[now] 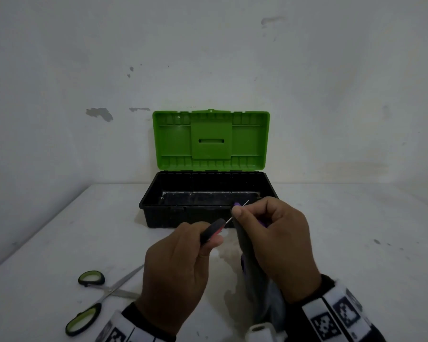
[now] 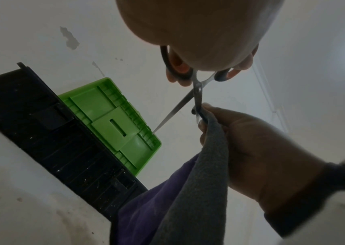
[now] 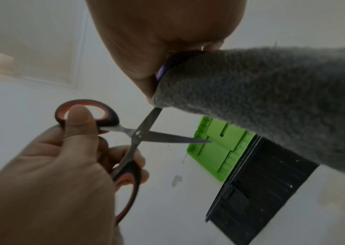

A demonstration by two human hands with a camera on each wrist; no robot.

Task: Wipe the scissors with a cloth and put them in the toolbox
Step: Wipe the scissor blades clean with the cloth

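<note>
Left hand (image 1: 176, 265) grips the red/black scissors (image 3: 134, 140) by the handles, thumb on the upper loop, fingers curled round the lower one; blades spread apart in an X. Right hand (image 1: 279, 245) pinches a grey cloth (image 2: 198, 190) round one blade, thumb + fingertips clamped on it near the tip end, so that blade is mostly hidden under the fabric. Other blade is bare, pointing toward the toolbox (image 1: 208, 191). Cloth has a purple side too, hangs down from the right hand toward the table (image 1: 344, 230) edge nearest the person. Both hands are held up off the table, just in front of the toolbox, scissors not touching it. Toolbox: black base, green lid (image 1: 210, 140) swung fully up and standing vs the wall (image 1: 208, 58) behind; sits mid-table at the back. Inside looks dark w/ light specks on the floor, can't tell if anything lies in it. 2nd pair, green scissors (image 1: 101, 294), lies flat on the table left of the left wrist, blades open, tip pointing toward the hand, part of one blade hidden behind it; well apart from the toolbox. Table is white w/ stains, a darker blotch under the hands. Wall is white w/ patches of chipped paint. Both wrists carry bands w/ black/white square markers over dark sleeves.
</note>
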